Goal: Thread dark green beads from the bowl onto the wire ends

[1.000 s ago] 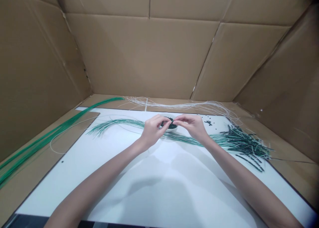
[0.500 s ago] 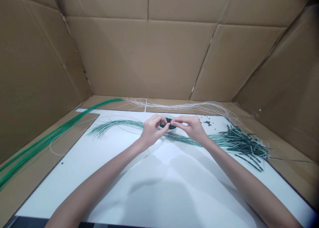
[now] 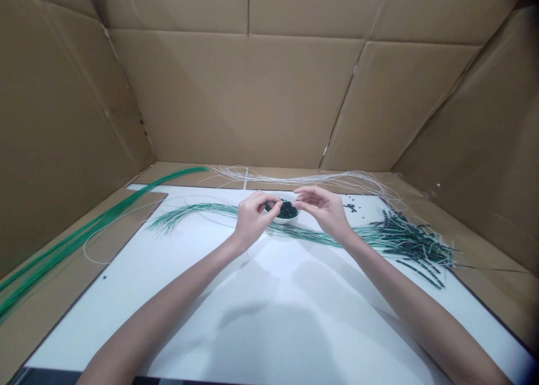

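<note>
A small white bowl (image 3: 286,220) filled with dark green beads (image 3: 288,209) stands between my hands. At its left rim, my left hand (image 3: 255,214) has thumb and forefinger pinched together; what they grip is too small to make out. My right hand (image 3: 322,208) is at the bowl's right side, thumb and forefinger close together, the other fingers loosely bent; anything between its fingertips is too small to tell. Thin green strands (image 3: 314,237) run across the white board behind and under my wrists, ending at the right in a bunch with dark beaded tips (image 3: 415,242).
Long green strands (image 3: 105,214) lie along the left cardboard. White strands (image 3: 295,179) stretch along the back edge. Loose dark beads (image 3: 350,207) are scattered right of the bowl, and one (image 3: 105,277) lies on the left of the white board (image 3: 177,317). Cardboard walls (image 3: 252,93) surround it.
My hands, whose fingertips met over the bowl before, have moved apart. The left went slightly left and the right slightly up, so more of the beads in the bowl shows.
</note>
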`<state>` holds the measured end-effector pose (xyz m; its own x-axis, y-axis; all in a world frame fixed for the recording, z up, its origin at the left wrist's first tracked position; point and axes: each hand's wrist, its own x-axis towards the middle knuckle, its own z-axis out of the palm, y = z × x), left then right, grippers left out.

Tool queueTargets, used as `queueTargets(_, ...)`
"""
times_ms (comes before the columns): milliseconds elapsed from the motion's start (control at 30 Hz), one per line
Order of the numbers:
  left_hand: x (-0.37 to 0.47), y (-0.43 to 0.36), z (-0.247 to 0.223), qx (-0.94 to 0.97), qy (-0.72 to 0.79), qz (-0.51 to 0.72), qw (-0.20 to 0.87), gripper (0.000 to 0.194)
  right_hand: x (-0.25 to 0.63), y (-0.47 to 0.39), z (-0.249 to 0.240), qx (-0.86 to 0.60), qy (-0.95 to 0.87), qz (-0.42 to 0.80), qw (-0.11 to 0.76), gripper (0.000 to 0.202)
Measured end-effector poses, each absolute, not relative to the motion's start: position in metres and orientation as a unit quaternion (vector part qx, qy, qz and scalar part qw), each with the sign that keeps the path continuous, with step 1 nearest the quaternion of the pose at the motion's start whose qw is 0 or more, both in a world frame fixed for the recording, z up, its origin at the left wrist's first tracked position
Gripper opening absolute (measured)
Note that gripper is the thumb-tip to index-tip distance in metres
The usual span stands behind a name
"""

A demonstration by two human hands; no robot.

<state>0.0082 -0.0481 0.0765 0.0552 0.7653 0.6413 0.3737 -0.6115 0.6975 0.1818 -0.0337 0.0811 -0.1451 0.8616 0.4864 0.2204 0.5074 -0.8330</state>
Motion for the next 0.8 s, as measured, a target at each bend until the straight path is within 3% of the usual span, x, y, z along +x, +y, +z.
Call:
queueTargets(400,0.007,-0.05,0.0761,0.71,0.391,0.563,0.159,0.009,0.1801,-0.0353,0.0864,-0.36,-0.606,0.469,0.532,0.017)
queueTargets(800,0.0079,-0.0507,0.0765,0.716,0.365,0.576,0.147,0.008,0.1793,-0.0337,0.0838,-0.362,-0.615,0.462,0.527,0.017)
